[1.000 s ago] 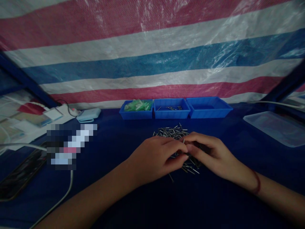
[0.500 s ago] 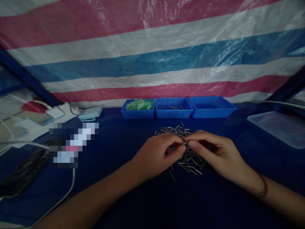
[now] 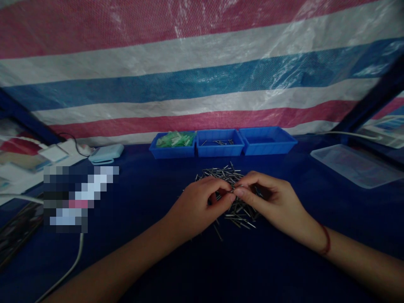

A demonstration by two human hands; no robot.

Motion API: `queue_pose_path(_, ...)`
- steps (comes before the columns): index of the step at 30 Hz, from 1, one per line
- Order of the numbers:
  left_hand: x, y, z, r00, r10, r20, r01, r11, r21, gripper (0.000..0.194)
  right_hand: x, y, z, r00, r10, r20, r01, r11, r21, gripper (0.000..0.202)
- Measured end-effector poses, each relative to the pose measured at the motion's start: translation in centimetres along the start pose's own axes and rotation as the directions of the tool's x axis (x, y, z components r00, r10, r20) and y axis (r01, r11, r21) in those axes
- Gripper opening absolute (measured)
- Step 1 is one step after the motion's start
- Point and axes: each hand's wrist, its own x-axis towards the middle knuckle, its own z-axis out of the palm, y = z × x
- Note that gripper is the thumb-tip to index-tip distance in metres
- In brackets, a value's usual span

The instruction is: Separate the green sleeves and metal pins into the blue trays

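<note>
A loose pile of thin metal pins lies on the dark blue table, partly hidden by both hands. Over its left side, my left hand pinches a small metal pin between thumb and forefinger. My right hand meets it fingertip to fingertip above the pile, thumb and forefinger closed on the same small piece. Fingers cover most of that piece.
Behind the pile stand three blue bins: one with green packets, a middle bin with a few pins, and a right bin. A clear plastic lid lies right; phone, cables and light-blue case left.
The whole view has shifted, so the bins, pile and hands appear farther left. Both hands keep their pinch, with little change between them.
</note>
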Motion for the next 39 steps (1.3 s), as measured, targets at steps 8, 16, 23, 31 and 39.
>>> queue_pose_path(8,-0.1,-0.4,0.1,0.995,0.012,-0.100,-0.011,1.000,0.005,0.008,-0.1,0.0,-0.1,0.999,-0.033,0.008,0.033,0.999,-0.008,0.010)
queue_pose_path(16,-0.3,-0.2,-0.1,0.988,0.047,-0.144,-0.043,0.998,0.035,0.009,0.0,0.4,0.0,0.999,-0.040,0.021,0.041,0.997,-0.064,0.009)
queue_pose_path(23,-0.4,0.0,-0.3,0.988,0.054,-0.142,-0.041,0.995,0.091,0.011,0.0,0.0,-0.1,0.990,-0.101,0.101,0.104,0.994,-0.025,0.009)
queue_pose_path(31,-0.4,-0.1,-0.1,0.999,-0.008,-0.047,0.017,0.982,0.188,0.016,0.3,-0.1,-0.7,0.991,-0.111,0.071,0.120,0.981,-0.151,0.021)
queue_pose_path(39,-0.5,-0.5,0.1,0.994,0.079,0.076,-0.104,0.888,0.447,0.015,5.0,0.3,-3.5,0.901,-0.408,-0.144,0.258,0.773,-0.579,0.008)
